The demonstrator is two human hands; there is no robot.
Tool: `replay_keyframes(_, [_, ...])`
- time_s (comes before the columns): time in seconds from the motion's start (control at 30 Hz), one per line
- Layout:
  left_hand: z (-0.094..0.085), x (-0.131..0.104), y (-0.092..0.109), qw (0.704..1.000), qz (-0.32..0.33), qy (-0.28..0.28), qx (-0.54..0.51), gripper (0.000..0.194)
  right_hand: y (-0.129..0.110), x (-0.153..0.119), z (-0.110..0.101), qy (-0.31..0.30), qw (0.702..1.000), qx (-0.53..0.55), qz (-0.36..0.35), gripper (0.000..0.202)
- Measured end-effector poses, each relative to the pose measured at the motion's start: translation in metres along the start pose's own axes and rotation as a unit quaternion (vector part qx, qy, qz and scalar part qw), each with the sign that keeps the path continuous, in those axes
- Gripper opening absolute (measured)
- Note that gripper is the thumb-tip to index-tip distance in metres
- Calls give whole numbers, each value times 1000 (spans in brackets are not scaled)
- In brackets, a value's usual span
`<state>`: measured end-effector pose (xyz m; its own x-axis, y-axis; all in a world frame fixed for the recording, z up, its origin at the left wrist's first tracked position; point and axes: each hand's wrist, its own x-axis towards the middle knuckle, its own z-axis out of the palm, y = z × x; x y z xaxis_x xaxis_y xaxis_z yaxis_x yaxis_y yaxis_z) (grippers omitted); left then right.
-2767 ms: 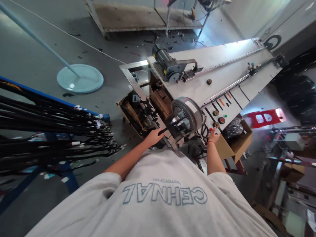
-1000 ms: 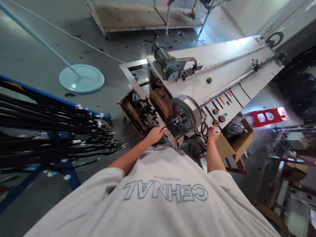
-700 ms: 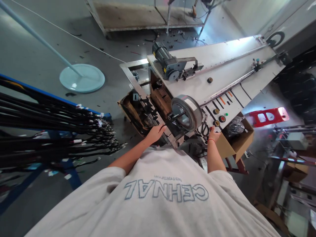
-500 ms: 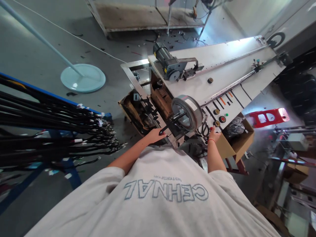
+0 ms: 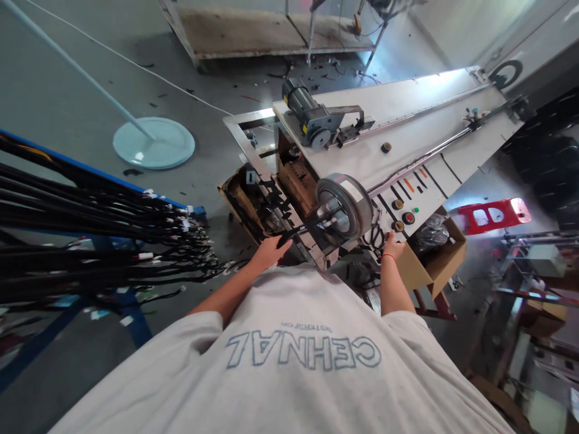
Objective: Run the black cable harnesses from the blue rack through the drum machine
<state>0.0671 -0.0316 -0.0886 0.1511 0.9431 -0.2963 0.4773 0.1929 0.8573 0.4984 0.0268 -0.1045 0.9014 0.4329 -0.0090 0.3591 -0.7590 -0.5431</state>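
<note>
While the person leans over the machine, this is how things stand, all told from the grey wheel.

Left hand: the left hand is down and to the left of the grey wheel, at the near edge of the machine. Its fingers are curled tight around the end of a black strap.

Black strap: it is long and thin. It runs from the left hand up and to the right, straight into the middle of the grey wheel. So the strap lies up-right from the grip, and the left hand is the nearer hand.

Right hand: the right hand is down and to the right of the grey wheel. It rests on the white panel, just under a round knob. I cannot tell if its fingers are bent shut or lying loose.

Buttons: a red button sits to the right of the grey wheel, near the round knob.

Other things: a grey motor is above the grey wheel. A brown box is to its lower right. A big bunch of black cables is far to its left.

What changed: half a second ago the left hand was closer to the grey wheel. Now it has moved left and a bit down, and more black strap shows between hand and wheel. The right hand has stayed put.
</note>
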Motion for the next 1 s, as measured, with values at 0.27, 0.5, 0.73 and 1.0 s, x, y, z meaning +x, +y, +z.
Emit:
replay_keyframes(0.27, [13,25,29,999,36,6,-10,33,-1,-1,0,-2,1000,7,-1,60])
replay_keyframes(0.5, [20,36,37,996,22,-5,-84,40,1,0,2,9,1000,1,-2,63])
replay_keyframes(0.73, [38,41,47,952,-122,-42,-277,45,2,0,2,-2,1000,7,-6,62])
replay_keyframes(1.0, [41,44,66,871,-226,-89,-427,43,2,-1,1,-6,1000,3,3,64])
